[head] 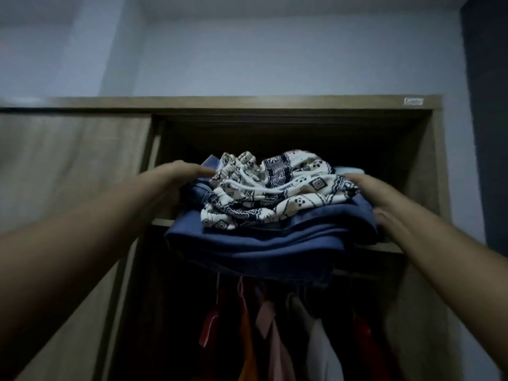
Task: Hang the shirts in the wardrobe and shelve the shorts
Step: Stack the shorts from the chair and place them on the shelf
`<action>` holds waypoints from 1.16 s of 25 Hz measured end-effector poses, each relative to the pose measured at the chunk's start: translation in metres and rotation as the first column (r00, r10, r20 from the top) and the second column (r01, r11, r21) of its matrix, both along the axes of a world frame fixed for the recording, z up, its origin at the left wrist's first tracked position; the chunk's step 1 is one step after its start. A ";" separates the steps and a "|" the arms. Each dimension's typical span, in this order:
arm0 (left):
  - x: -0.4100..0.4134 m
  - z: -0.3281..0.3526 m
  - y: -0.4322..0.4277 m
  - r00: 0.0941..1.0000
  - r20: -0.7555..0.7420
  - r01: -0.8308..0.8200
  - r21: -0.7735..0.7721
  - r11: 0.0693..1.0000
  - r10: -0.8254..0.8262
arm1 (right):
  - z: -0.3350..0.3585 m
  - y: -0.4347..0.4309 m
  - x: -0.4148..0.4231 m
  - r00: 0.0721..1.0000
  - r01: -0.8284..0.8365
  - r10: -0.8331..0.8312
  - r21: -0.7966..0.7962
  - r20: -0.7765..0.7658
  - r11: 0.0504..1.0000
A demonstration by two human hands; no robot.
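Observation:
A stack of folded shorts sits half on the wardrobe's top shelf point(390, 247), its front hanging over the shelf edge. The top pair is white with a navy print and a white drawstring point(275, 191); under it lie dark blue shorts point(264, 243). My left hand point(178, 176) presses flat against the stack's left side, fingers together. My right hand point(376, 196) holds the stack's right side, thumb under the blue fabric. Shirts in red, orange, pink and white point(275, 334) hang below the shelf.
The wooden wardrobe point(275, 103) stands open in front of me, its sliding door point(68, 166) pushed to the left. The shelf compartment behind the stack is dark. A pale wall rises above, and a dark blue wall point(486, 133) runs along the right.

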State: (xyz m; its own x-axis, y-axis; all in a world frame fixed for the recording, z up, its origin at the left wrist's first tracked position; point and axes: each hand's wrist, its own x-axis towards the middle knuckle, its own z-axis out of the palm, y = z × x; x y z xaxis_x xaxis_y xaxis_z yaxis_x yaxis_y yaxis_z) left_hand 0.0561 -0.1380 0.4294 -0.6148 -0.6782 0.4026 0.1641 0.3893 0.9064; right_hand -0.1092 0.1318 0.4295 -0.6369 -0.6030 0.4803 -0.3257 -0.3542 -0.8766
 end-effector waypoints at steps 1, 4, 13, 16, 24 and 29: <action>-0.017 0.000 -0.001 0.999 -0.025 0.025 0.037 0.999 -0.024 | -0.001 -0.008 -0.015 0.998 0.017 -0.017 -0.009 0.058 1.000; -0.065 -0.015 -0.024 1.000 -0.012 -0.002 0.054 0.999 0.003 | -0.004 -0.026 -0.070 0.973 0.179 -0.188 0.075 0.136 0.981; -0.123 -0.011 -0.087 0.973 0.206 -0.077 -0.149 0.986 0.107 | -0.009 -0.052 -0.139 0.922 0.354 -0.387 0.466 -0.028 0.811; -0.134 -0.010 -0.088 0.929 0.316 -0.091 -0.309 0.947 0.192 | -0.001 -0.065 -0.138 0.808 0.577 -0.504 0.576 -0.304 0.579; -0.096 -0.045 -0.087 0.977 -0.169 -0.029 -0.717 0.696 -0.133 | -0.030 -0.047 -0.060 0.399 0.754 -0.375 0.067 -0.837 0.654; -0.077 -0.081 -0.079 0.999 -0.050 -0.050 -0.993 0.107 0.005 | -0.082 -0.065 -0.032 -0.230 0.911 0.093 -0.181 -0.969 0.371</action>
State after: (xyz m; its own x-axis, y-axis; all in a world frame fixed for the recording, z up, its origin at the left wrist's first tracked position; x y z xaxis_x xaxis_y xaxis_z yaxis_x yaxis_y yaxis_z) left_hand -0.0205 -0.2170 0.3481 -0.5798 0.3246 0.7473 0.1450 0.9437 -0.2973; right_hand -0.1408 0.0669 0.3476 -0.2378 -0.7269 0.6442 -0.5480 0.6480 0.5290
